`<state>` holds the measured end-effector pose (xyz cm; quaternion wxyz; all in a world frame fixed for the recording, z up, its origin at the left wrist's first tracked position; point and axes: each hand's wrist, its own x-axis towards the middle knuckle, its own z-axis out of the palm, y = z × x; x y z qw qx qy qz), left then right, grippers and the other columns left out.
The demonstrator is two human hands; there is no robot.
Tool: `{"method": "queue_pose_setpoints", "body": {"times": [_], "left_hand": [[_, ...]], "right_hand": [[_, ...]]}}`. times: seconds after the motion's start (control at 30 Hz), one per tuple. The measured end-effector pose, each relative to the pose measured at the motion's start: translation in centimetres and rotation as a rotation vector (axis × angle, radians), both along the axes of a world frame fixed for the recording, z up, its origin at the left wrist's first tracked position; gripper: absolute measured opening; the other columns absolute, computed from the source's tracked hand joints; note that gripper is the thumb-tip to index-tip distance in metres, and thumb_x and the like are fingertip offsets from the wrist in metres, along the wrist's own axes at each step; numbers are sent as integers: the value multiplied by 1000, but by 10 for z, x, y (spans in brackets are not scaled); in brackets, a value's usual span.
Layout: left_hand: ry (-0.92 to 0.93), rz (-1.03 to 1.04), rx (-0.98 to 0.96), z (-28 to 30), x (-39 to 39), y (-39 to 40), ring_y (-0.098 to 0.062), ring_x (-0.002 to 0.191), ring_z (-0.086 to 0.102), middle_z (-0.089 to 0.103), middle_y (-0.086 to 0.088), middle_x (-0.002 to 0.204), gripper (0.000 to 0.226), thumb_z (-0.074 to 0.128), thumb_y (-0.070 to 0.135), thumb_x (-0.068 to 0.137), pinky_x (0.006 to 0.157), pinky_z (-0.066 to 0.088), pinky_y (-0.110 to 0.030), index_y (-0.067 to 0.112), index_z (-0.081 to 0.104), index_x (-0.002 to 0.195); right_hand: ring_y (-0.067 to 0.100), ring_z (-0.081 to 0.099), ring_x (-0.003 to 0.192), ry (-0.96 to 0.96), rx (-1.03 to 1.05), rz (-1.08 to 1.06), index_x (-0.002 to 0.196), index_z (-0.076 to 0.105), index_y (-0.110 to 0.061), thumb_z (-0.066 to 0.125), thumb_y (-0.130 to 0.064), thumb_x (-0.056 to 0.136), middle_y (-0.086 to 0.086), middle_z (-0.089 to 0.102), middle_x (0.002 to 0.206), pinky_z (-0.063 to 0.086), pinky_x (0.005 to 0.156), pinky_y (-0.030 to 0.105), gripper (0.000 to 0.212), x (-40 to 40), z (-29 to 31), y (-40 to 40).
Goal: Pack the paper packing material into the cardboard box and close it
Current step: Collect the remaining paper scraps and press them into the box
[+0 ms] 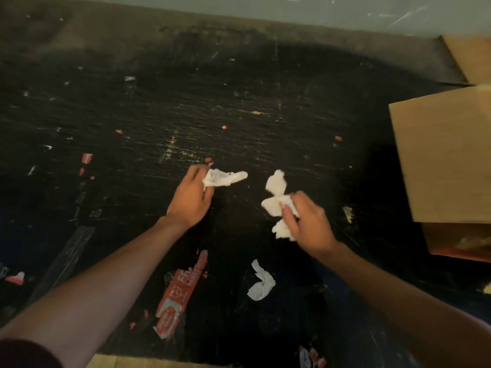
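My left hand [191, 197] is closed on a crumpled white paper piece [225, 178] that sticks out to the right of its fingers. My right hand [308, 221] grips a bigger bunch of crumpled white paper [276, 197], with wads showing above and below the fingers. Another loose white paper wad [261, 282] lies on the dark tabletop between my forearms. The brown cardboard box [446, 160] sits at the right edge, its flap folded outward toward me; part of its interior [462, 240] shows below the flap.
The black worktable [186, 107] is scratched and littered with small red and white scraps. A strip of red fragile tape [176, 296] is stuck near the front. A second cardboard piece [470, 57] lies at the far right. A pale wall runs along the back.
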<state>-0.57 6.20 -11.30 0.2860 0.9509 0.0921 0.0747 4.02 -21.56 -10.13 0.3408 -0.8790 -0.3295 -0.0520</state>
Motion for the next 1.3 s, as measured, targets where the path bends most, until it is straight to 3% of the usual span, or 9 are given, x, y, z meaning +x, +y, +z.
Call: {"method": "queue_pose_setpoints", "body": {"times": [0.17, 0.27, 0.47, 0.6, 0.7, 0.83, 1.0, 1.17, 1.3], "left_hand": [[175, -121, 202, 3, 28, -16, -31, 141, 33, 20, -8, 162, 60, 50, 18, 98, 115, 32, -47, 19, 28, 154], [280, -124, 369, -14, 23, -30, -33, 134, 41, 31, -10, 155, 57, 51, 26, 97, 110, 36, -46, 22, 32, 150], [168, -132, 349, -22, 4, -32, -23, 109, 55, 59, -7, 120, 31, 54, 22, 95, 96, 42, -39, 16, 52, 125], [91, -454, 115, -5, -29, -55, -25, 102, 60, 66, -8, 112, 27, 55, 20, 92, 89, 42, -36, 14, 59, 119], [5, -749, 255, -5, -58, -79, -17, 94, 61, 68, 0, 104, 38, 47, 34, 90, 84, 42, -30, 22, 59, 124], [99, -887, 443, -16, -84, -100, -18, 90, 56, 61, 1, 101, 53, 41, 42, 88, 89, 42, -38, 26, 44, 139], [172, -829, 601, -22, -96, -115, -23, 103, 56, 61, -4, 111, 41, 63, 30, 86, 98, 40, -42, 22, 53, 125], [155, -678, 582, -19, -96, -124, -22, 90, 64, 68, -2, 96, 24, 52, 28, 84, 87, 46, -38, 18, 63, 103], [264, -503, 542, -8, -92, -130, -22, 110, 58, 65, -4, 117, 34, 49, 39, 95, 97, 35, -36, 17, 55, 120]], "right_hand": [[19, 61, 80, 28, -237, -128, 110, 59, -8, 47, -29, 99, 6, 51, 116, 50, 65, 31, 27, 18, -10, -20], [19, 62, 98, 141, -428, -177, 122, 56, -12, 42, -35, 101, 3, 42, 140, 52, 73, 31, 34, 8, -32, -30], [22, 63, 92, 92, -460, -193, 120, 58, -12, 44, -32, 100, 7, 59, 112, 52, 70, 34, 31, 0, -42, -33], [29, 65, 79, 87, -462, -223, 100, 56, -12, 47, -32, 99, 8, 61, 96, 38, 58, 32, 22, 5, -43, -33], [28, 63, 77, 92, -449, -217, 97, 54, -13, 46, -32, 99, 7, 60, 93, 36, 58, 31, 20, 4, -43, -34], [23, 61, 78, 90, -434, -201, 100, 53, -15, 44, -33, 99, 4, 59, 93, 37, 59, 31, 20, 1, -42, -35], [22, 61, 82, 97, -446, -177, 103, 53, -16, 43, -33, 100, 3, 59, 97, 38, 61, 31, 20, 0, -39, -37], [22, 63, 80, 115, -464, -111, 100, 51, -19, 44, -34, 99, 1, 60, 95, 42, 61, 32, 17, -2, -35, -44], [16, 57, 69, 162, -451, -101, 91, 45, -23, 45, -34, 99, -4, 56, 81, 41, 59, 31, 14, -5, -24, -54]]}}
